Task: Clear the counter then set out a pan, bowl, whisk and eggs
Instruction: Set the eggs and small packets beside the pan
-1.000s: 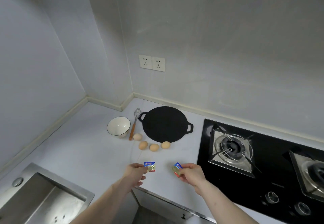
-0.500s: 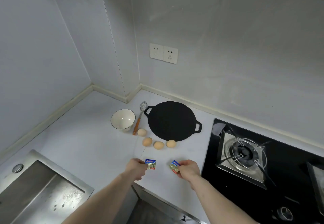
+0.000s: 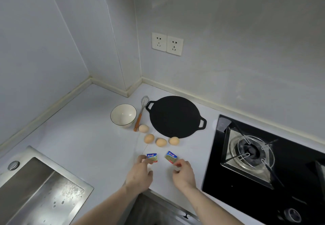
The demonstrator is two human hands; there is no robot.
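Left hand (image 3: 140, 173): fingers loosely curled, fingertips touching the near edge of a small blue-and-green packet (image 3: 152, 157) that lies flat on the bench (image 3: 91, 147). Whether it pinches the packet or only touches it cannot be told.

Right hand (image 3: 183, 173): thumb and forefinger meet at the near corner of a second packet (image 3: 171, 157), also flat on the bench. Grip looks like a light pinch.

The two packets lie side by side, apart, between the hands and the eggs.

Beyond the packets: four eggs in a loose arc. Three sit in a row, first egg (image 3: 149, 138), second egg (image 3: 161, 142), third egg (image 3: 174, 140); the fourth egg (image 3: 143, 128) lies farther off, beside the whisk handle.

Beyond the eggs: black flat pan (image 3: 174, 117) with two loop handles, nothing on it. Left of it the whisk (image 3: 141, 113), orange handle toward the hands, wire head toward the wall. Left of the whisk, white bowl (image 3: 123, 114) with dark rim, upright, nothing visible inside.

Right of the right hand: black gas hob (image 3: 290, 189), burner grate (image 3: 251, 152) bare.

Left of the left hand: steel sink (image 3: 40, 193), water drops on its floor.

Wall behind: double socket (image 3: 167, 43).
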